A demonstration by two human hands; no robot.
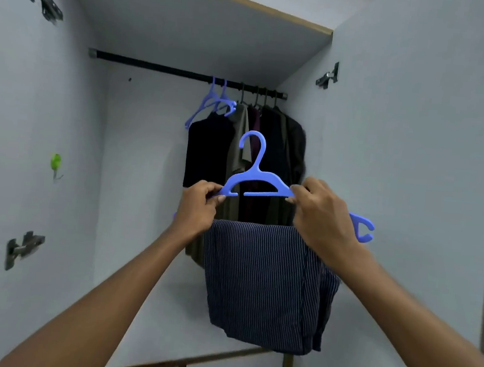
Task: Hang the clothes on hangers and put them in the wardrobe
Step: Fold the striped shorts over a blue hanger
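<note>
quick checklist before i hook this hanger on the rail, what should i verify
1. Left hand holds the blue hanger firmly: ok, it pinches one end.
2. Right hand holds the other side: ok.
3. Striped trousers sit securely over the hanger bar: cannot tell, the bar is hidden.
4. Free space on the rail: ok, its left part is bare.
5. Hook raised to the rail: not ok, it is well below it.
6. Empty hangers out of the way: cannot tell.
</note>
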